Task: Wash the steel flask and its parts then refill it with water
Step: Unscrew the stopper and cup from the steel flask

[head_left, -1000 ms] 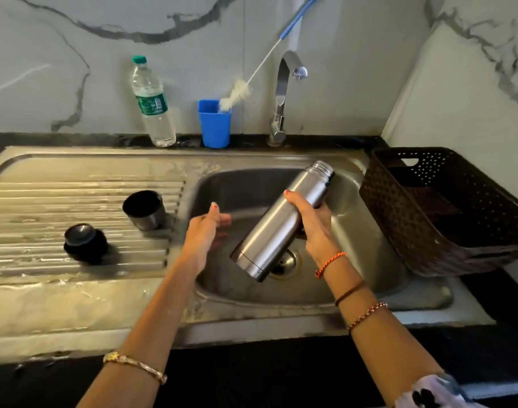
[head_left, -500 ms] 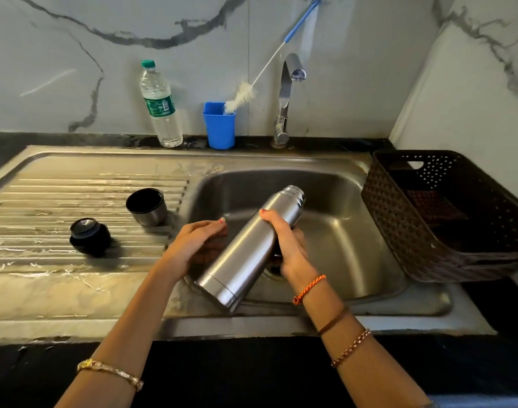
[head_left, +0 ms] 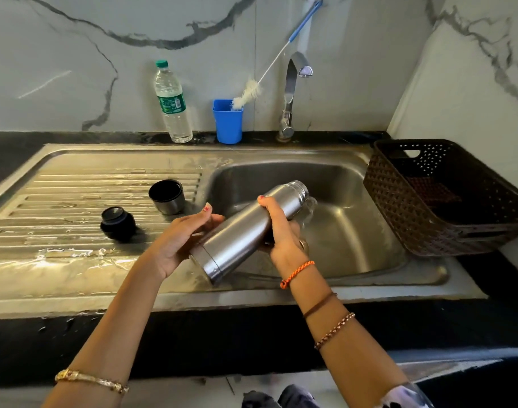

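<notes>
Steel flask (head_left: 251,228) lies tilted over the sink (head_left: 354,254); right hand (head_left: 284,234) fingers curl around its middle, left hand (head_left: 181,237) fingers, loosely bent, support its base end.

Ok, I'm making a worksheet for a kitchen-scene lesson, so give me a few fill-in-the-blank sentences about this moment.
1. The steel flask is gripped by the right hand, its open mouth tipped toward the ____.
2. The bottle brush stands in a ____ cup.
3. The flask's cup lid and stopper rest on the ____.

Missing words: sink; blue; drainboard
</notes>
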